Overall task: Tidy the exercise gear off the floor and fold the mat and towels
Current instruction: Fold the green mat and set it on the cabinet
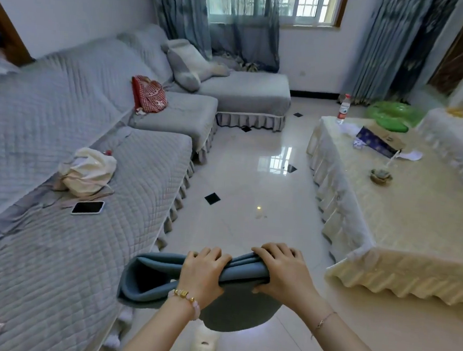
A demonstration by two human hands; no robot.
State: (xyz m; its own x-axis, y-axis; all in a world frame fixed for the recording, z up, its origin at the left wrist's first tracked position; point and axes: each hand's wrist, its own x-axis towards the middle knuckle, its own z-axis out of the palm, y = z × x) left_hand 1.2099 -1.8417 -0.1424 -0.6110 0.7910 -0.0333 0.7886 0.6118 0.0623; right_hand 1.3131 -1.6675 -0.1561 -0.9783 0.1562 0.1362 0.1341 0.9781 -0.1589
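A blue-grey exercise mat (152,276), folded into several layers, is held in the air above the tiled floor in front of me. My left hand (204,272) grips the folded bundle from above near its middle. My right hand (281,272) grips the mat's right end, fingers curled over the top and thumb underneath. A loose rounded part of the mat (237,310) hangs down below both hands. The mat's left end bulges open in a loop next to the sofa's edge.
A long grey quilted sofa (63,246) runs along the left with a phone (87,207), a cream bag (88,172) and a red checked bag (149,94). On the right stands a low table with a cream cover (402,228), bearing a water bottle (343,109). Glossy tiled floor (251,182) lies between.
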